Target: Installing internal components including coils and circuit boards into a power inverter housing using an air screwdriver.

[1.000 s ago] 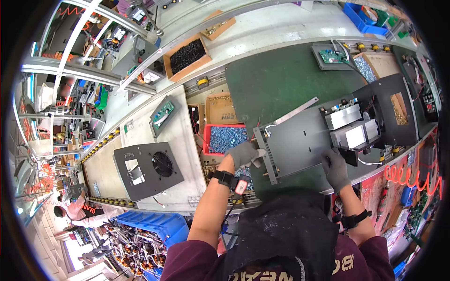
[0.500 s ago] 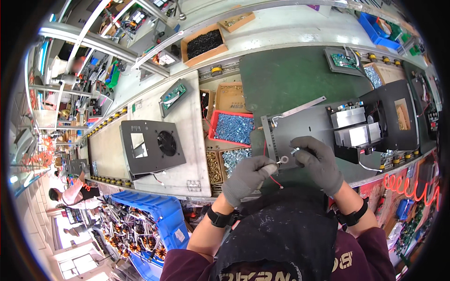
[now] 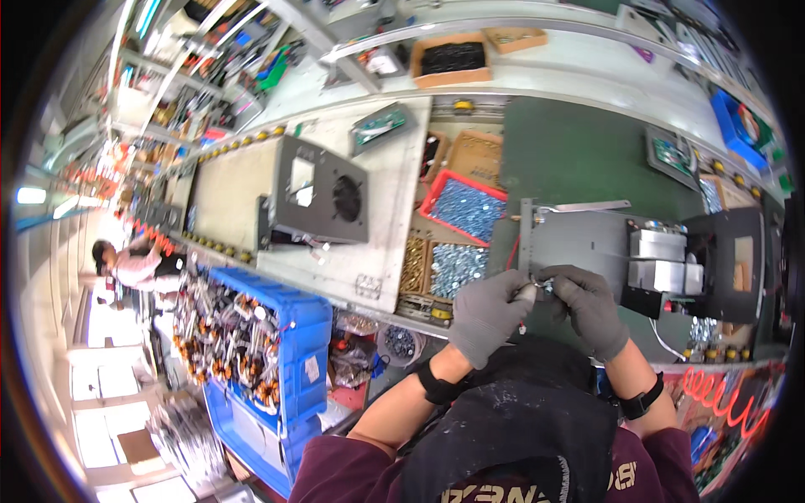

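My left hand, in a grey glove, pinches a small ring terminal between thumb and fingers. From the other side my right hand, gloved alike, pinches a small shiny screw against it; the fingertips partly hide both, so I cannot tell if the screw passes through the ring. Both hands hover over the near edge of a grey metal chassis plate. Silver heat sinks stand on its right part, beside an upright dark panel. A red wire runs by my left hand.
Left of the chassis are a red tray of bluish screws and a cardboard box of silver fasteners. Farther left stands a dark fan panel. A blue crate of wired coils stands at the near left. Another person is far left.
My two hands have come together, bringing the screw up to the ring terminal. The whole view has shifted, with the bench now farther right in it.
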`<control>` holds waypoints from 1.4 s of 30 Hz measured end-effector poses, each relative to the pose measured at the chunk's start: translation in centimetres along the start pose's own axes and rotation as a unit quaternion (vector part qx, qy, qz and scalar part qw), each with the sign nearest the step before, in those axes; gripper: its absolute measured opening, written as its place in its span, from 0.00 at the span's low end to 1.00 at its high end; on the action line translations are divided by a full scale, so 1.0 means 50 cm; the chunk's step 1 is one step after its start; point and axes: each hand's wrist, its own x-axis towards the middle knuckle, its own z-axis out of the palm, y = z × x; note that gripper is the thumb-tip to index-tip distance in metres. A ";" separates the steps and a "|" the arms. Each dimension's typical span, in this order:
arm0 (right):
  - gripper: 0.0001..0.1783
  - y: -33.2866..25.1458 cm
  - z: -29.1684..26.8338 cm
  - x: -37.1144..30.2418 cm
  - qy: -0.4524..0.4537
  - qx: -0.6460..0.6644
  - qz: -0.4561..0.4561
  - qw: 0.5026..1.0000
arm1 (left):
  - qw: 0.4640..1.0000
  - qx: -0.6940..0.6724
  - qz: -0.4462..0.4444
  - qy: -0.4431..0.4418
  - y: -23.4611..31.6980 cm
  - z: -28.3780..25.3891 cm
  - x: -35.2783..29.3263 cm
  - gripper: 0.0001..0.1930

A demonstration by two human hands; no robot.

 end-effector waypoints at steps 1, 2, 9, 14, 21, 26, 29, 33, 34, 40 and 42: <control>0.15 0.001 0.010 0.004 -0.009 -0.004 0.007 1.000 | 0.998 0.036 0.017 0.045 -0.007 0.001 -0.009 0.08; 0.15 0.001 0.020 0.009 -0.011 -0.026 0.020 0.999 | 0.995 0.052 0.020 0.081 -0.016 0.003 -0.018 0.08; 0.14 -0.016 0.141 0.044 -0.063 -0.174 -0.047 0.982 | 0.970 0.183 0.063 0.147 -0.082 -0.074 -0.086 0.07; 0.16 -0.041 0.142 0.149 0.102 -0.112 -0.179 0.972 | 0.912 0.247 0.065 0.320 -0.173 -0.337 -0.140 0.11; 0.23 0.056 0.111 0.279 0.233 -0.105 -0.116 0.960 | 0.803 0.216 -0.108 0.545 -0.438 -0.762 -0.472 0.09; 0.26 0.084 0.097 0.309 0.265 -0.137 -0.118 0.947 | 0.678 0.170 -0.523 0.487 -0.735 -0.943 -0.671 0.19; 0.25 0.079 0.102 0.314 0.245 -0.193 -0.092 0.946 | 0.644 0.157 -0.575 0.480 -0.895 -0.963 -0.683 0.25; 0.23 0.067 0.124 0.321 0.240 -0.193 -0.085 0.948 | 0.588 0.152 -0.570 0.553 -0.996 -0.971 -0.655 0.32; 0.23 0.065 0.131 0.324 0.239 -0.193 -0.084 0.948 | 0.589 0.118 -0.558 0.573 -0.996 -0.972 -0.651 0.31; 0.26 0.047 0.163 0.341 0.226 -0.167 -0.103 0.954 | 0.569 0.176 -0.512 0.619 -0.827 -0.931 -0.659 0.27; 0.25 0.040 0.173 0.344 0.226 -0.177 -0.113 0.951 | 0.545 0.309 -0.417 0.658 -0.742 -0.921 -0.668 0.26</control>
